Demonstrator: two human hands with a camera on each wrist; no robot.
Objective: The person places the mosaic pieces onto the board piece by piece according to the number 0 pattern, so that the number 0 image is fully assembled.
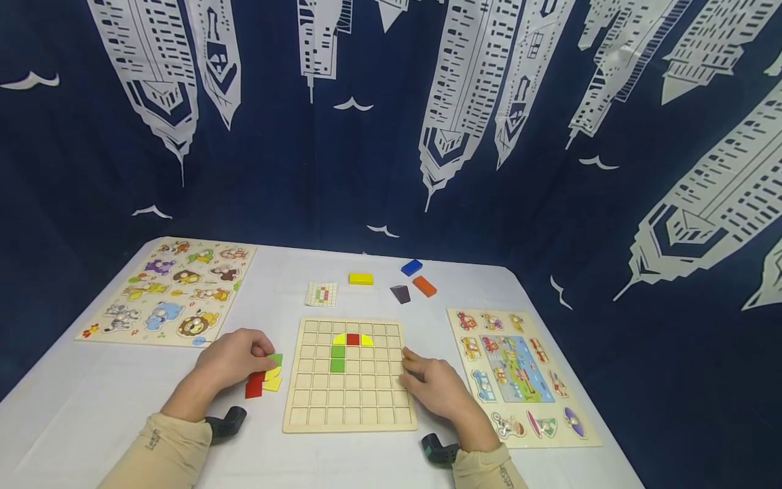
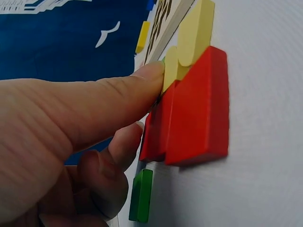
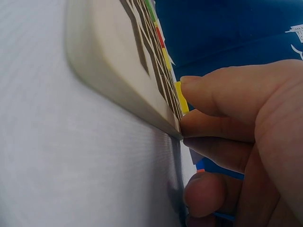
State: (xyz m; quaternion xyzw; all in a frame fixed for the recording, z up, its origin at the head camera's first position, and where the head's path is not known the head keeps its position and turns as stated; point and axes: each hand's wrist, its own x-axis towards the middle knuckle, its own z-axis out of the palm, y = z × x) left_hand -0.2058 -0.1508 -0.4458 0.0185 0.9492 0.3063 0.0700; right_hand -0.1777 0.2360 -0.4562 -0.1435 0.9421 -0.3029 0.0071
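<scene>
My left hand [image 1: 235, 356] is over a small pile left of the wooden grid board [image 1: 318, 411]. Its thumb and curled fingers pinch at a green block [image 1: 277, 358]; the far fingertips are hidden in the left wrist view. Under and beside the hand lie red blocks [image 2: 194, 113] and yellow blocks [image 2: 196, 33], with another green block [image 2: 141, 196] below the fingers. On the grid sit yellow rounded pieces [image 1: 366, 340], a red square [image 1: 353, 339] and green squares [image 1: 337, 365]. My right hand [image 1: 440, 387] rests its fingertips against the board's right edge, fingers loosely bent.
Behind the board lie a small pattern card [image 1: 321, 294] and yellow [image 1: 361, 278], blue [image 1: 412, 267], orange [image 1: 424, 286] and dark [image 1: 400, 293] blocks. An animal puzzle [image 1: 165, 292] stands far left, a vehicle puzzle [image 1: 519, 380] to the right. Dark patterned cloth hangs behind.
</scene>
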